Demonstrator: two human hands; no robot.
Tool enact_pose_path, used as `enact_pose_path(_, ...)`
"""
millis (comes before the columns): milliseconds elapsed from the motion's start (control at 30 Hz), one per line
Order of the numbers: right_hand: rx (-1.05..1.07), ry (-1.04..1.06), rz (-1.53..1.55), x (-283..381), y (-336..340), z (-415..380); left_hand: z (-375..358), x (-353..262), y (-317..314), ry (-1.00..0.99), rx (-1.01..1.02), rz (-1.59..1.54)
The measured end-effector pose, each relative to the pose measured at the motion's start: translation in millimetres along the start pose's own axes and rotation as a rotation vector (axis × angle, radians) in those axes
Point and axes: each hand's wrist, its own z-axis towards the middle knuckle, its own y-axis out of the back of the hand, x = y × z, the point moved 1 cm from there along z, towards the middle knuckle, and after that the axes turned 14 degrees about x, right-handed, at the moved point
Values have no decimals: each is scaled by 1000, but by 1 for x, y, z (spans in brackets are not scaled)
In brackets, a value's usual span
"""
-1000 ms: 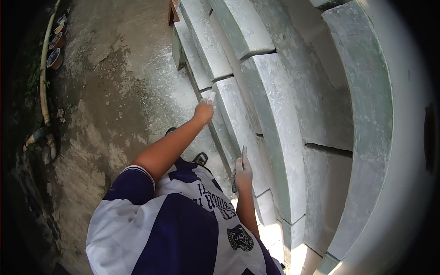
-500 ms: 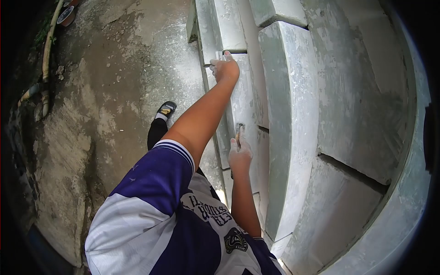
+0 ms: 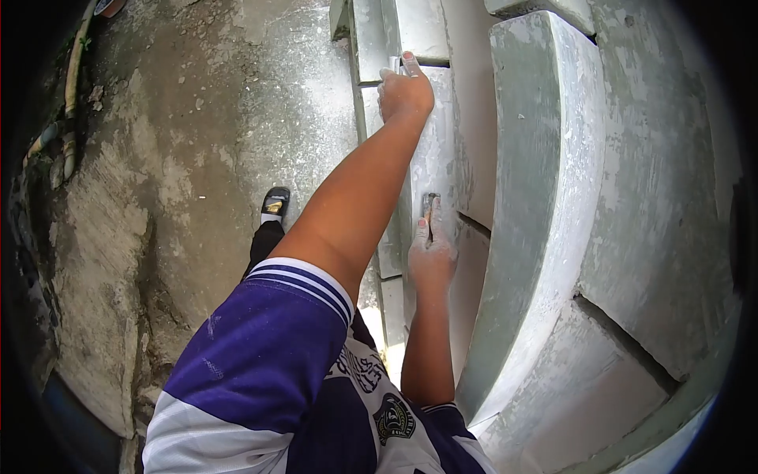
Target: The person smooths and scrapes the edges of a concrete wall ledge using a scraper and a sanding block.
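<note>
My left hand (image 3: 407, 93), dusted with white powder, is closed at the far end of a white-coated ledge block (image 3: 433, 150). A pale flat-edged piece (image 3: 394, 63) shows beside its thumb; most of it is hidden by the fingers. Nearer my body, my right hand (image 3: 433, 251) is closed around a putty knife (image 3: 431, 207), also whitened with powder. Its wooden handle and a bit of grey metal show between the thumb and fingers, over the same block. The blade is mostly out of sight.
To the right rises a thick curved grey-green slab (image 3: 525, 174) with a white-smeared edge, and more coated wall panels (image 3: 647, 205) behind it. Stained concrete floor (image 3: 197, 142) lies to the left, with a pipe (image 3: 73, 103) along its edge. My sandalled foot (image 3: 275, 204) stands on it.
The view has shifted, so the wall slabs sit further right and larger. Both hands keep their grips and stay near the same spots on the ledge block.
</note>
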Motion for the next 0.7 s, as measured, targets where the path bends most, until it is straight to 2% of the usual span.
enact_pose_path(267,111,-161,34,24,22,46,-2,-2,4,21,48,-14)
enact_pose_path(467,77,-168,8,39,24,64,1,-3,2,25,32,23)
enact_pose_path(567,106,-271,-48,59,32,76,-2,-5,3,37,60,10)
enact_pose_path(633,81,-201,-55,42,26,73,-4,-7,8,59,116,-16)
enact_pose_path(700,84,-159,-41,29,25,68,-3,-4,5,48,85,-7)
